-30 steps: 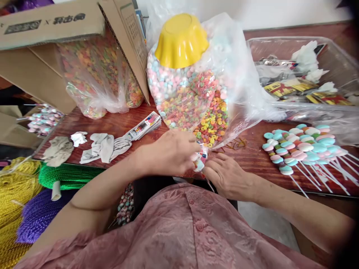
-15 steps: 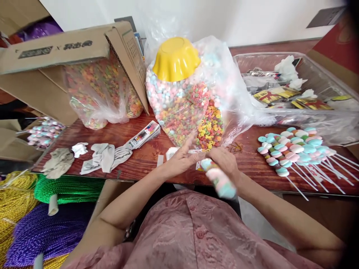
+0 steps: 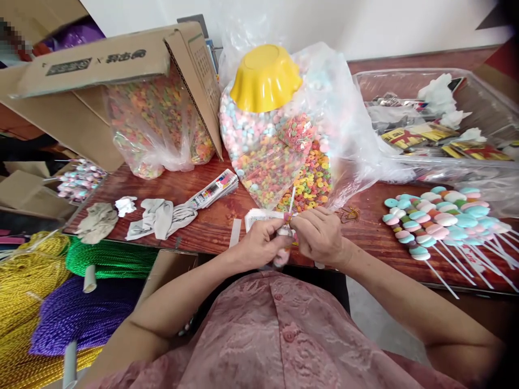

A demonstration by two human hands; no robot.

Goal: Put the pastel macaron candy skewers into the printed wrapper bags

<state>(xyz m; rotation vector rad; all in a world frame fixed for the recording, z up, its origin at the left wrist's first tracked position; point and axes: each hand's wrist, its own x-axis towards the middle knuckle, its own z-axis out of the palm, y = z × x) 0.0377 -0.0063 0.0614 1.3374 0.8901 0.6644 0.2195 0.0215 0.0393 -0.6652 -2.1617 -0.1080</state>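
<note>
A shiny brown worktop [image 3: 214, 227] stands by a white wall [image 3: 389, 27], with bright ropes [image 3: 95, 313] beside it. The left hand [image 3: 261, 241] and right hand [image 3: 319, 233] both pinch one candy stick [image 3: 292, 200].

Looks like a candy workshop: bulk gummy rings [image 3: 314, 181] beyond the right grip [image 3: 320, 236], heaped marshmallow skewers [image 3: 445, 218] rightward.

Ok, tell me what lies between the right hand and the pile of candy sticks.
In the head view, a small tangle of thin brown bands lies on the tabletop, nearer the right hand than the candy sticks.
</note>
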